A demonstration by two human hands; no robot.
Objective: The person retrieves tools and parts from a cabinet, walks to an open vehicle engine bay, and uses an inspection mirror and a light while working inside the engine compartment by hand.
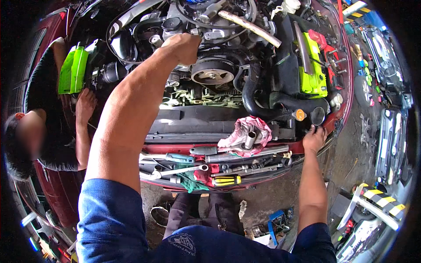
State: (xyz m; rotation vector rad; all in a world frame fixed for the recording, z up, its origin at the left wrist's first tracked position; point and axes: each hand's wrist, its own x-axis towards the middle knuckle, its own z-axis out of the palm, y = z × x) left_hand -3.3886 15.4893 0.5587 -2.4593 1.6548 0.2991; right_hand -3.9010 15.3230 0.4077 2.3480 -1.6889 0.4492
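My left hand is stretched over the engine, its fingers closed in a fist by the upper hoses. Whatever it grips is hidden by the hand. Just below it is a large belt pulley, and a black round cap lies to its left. My right hand rests on the red front corner of the car. Its fingers are apart and touch the area under a round black duct mouth. An orange cap sits left of that duct.
Along the front panel lie a pink rag with a socket, a wrench and a yellow screwdriver. A pale wooden-looking stick crosses the engine. Another person leans in at left, beside a bright green cover.
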